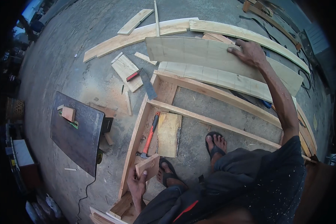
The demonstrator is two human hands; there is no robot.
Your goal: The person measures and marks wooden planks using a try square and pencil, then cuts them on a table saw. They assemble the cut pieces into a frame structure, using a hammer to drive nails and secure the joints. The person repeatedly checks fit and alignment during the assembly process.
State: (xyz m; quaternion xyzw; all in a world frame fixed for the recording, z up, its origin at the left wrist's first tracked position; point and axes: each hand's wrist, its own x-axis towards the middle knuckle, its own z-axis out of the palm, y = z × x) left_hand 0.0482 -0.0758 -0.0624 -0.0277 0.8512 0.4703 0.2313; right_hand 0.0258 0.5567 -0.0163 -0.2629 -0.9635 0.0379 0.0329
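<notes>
Beyond frame (212,92), your half-curled right hand (249,54) grips panel (190,49), likely for steadying; near frame's left side, left hand (137,184) pinches block (148,167).

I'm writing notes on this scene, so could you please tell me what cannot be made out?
In the head view:
Left hand: some fingertips, hidden behind the small wooden block.
Planks, bottom left: cut off by the lower edge.
Space under the dark tabletop: mostly covered by it.
Clutter, far left: too dim and blurred.
</notes>
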